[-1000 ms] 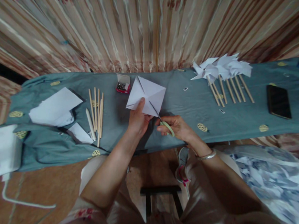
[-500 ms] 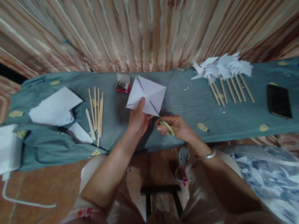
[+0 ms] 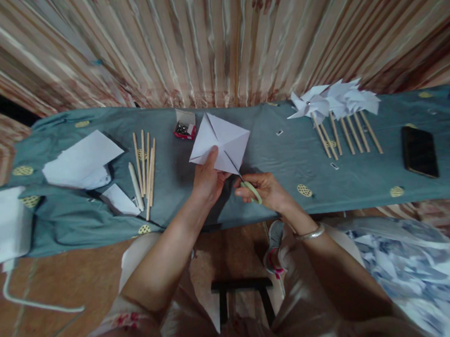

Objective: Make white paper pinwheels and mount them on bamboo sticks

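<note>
Near the held paper [image 3: 228, 136], a box [image 3: 185, 137] holds metallic bits [image 3: 183, 129].

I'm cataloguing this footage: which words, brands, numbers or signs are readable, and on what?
No readable text anywhere.
Red box: any print is too small and blurred.
Small black-and-white rectangles on the tablecloth: marks too small to read.
Smartphone: dark screen, nothing legible.

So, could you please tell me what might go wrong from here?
The left hand grips the white paper close to the scissors in the right hand, so a slip might nick a finger.
The slit already runs toward the middle; cutting too far could weaken the sheet.
The open red box sits right beside the paper, so a careless swing might knock it and spill its small metallic contents.
</note>
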